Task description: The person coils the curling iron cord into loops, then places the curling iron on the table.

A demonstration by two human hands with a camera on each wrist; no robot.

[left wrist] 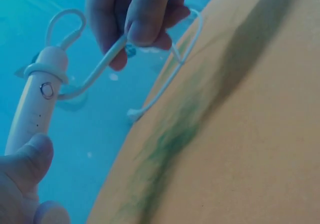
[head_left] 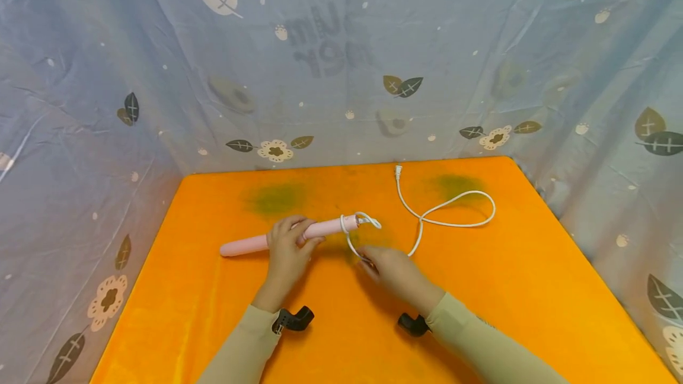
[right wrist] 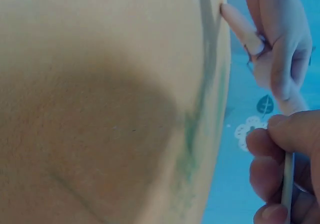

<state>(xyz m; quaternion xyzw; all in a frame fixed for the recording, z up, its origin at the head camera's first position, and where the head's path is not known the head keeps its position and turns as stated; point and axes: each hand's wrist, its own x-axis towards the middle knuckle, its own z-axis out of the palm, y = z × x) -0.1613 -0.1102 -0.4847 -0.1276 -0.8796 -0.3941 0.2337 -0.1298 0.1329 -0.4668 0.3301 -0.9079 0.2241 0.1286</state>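
A pink hair curling wand (head_left: 326,229) slants across the middle of the table, its rounded tip to the left. My left hand (head_left: 286,248) grips it around the middle, thumb along the near side. In the left wrist view, a round button (left wrist: 46,90) and small dots show on the handle. The white power cord (left wrist: 92,79) makes a small loop at the handle's end and passes once around the handle. My right hand (head_left: 397,274) pinches this cord between thumb and fingers, just right of the handle. Part of the cord is hidden within the right hand.
The rest of the cord (head_left: 456,226) lies in a loose loop at the right, ending in a plug (head_left: 398,173) near the back edge. An orange cloth (head_left: 341,336) with greenish smudges covers the table. Patterned grey-blue curtains (head_left: 341,117) stand around the back and sides.
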